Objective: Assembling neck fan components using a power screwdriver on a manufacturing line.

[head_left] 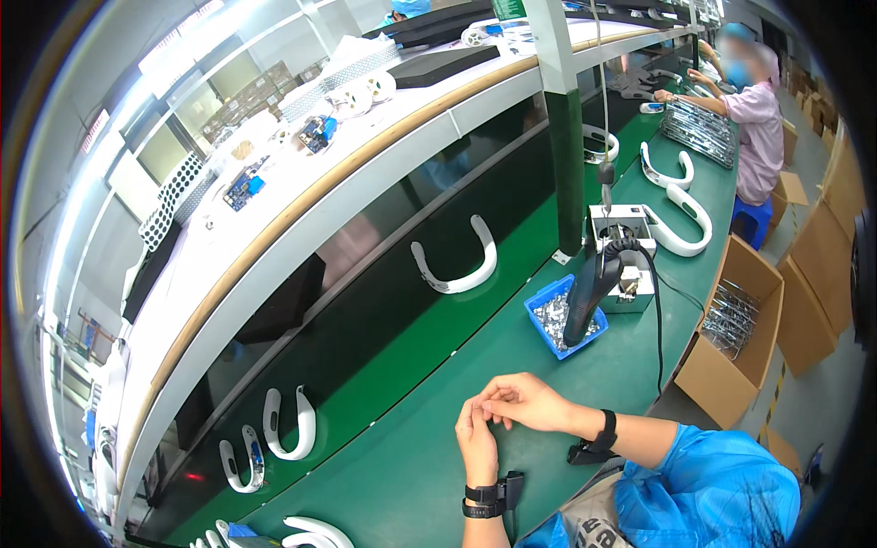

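Note:
My left hand (pixel 477 445) and my right hand (pixel 532 403) meet over the green worktop, their fingertips touching. The fingers of both are curled and pinched together; anything between them is too small or hidden to make out. Each wrist wears a black band with a small dark box. Beyond my right hand stands a blue bin (pixel 545 342) of small metal parts. A black corded electric screwdriver (pixel 589 297) leans over that bin, beside a white-and-green box-shaped holder (pixel 630 297).
A white U-shaped part (pixel 468 280) lies on the belt across the bench, with a pair (pixel 294 446) further left. More white curved parts (pixel 685 239) rest at right. A cardboard box (pixel 722 374) of metal pieces stands beside the bench. A co-worker (pixel 756 128) sits further along.

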Available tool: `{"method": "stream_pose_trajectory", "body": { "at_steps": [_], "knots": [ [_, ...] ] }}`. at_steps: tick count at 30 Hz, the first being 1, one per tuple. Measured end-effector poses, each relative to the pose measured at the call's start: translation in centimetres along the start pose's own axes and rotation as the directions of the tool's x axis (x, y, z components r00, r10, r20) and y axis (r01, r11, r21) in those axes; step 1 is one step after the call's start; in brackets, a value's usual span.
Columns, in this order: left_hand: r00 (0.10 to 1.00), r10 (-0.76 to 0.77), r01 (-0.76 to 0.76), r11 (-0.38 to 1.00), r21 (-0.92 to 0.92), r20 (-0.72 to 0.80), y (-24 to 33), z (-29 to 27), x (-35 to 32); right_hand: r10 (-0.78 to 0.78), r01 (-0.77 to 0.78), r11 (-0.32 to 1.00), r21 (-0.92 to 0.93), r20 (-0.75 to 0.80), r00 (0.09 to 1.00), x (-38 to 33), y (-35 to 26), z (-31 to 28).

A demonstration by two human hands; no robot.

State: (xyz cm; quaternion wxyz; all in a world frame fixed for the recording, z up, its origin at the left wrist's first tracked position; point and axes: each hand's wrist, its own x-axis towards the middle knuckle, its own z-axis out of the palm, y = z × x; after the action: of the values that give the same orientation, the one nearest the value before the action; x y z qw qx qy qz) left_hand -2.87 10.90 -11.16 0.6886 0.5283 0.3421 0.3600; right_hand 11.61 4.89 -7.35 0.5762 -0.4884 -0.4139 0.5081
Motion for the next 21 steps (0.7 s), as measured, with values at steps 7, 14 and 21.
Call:
{"method": "stream_pose_trajectory", "body": {
  "at_steps": [7, 14, 21],
  "knots": [
    [0.993, 0.09, -0.084, 0.993, 0.087, -0.071, -0.1, 0.7, 0.2, 0.057, -0.053, 0.988, 0.147, -0.024, 0.998, 1.7, 2.5, -1.7],
    [0.992, 0.061, -0.063, 0.998, -0.014, -0.112, 0.0, 1.0, 0.4, -0.008, 0.005, 0.996, 0.09, 0.027, 1.0, 1.9, 5.0, -1.9],
    [0.987, 0.1, -0.102, 0.995, -0.008, -0.127, -0.3, 0.8, 0.3, 0.042, -0.042, 0.997, 0.067, -0.009, 0.999, 1.2, 3.8, -1.6]
  ]
}}
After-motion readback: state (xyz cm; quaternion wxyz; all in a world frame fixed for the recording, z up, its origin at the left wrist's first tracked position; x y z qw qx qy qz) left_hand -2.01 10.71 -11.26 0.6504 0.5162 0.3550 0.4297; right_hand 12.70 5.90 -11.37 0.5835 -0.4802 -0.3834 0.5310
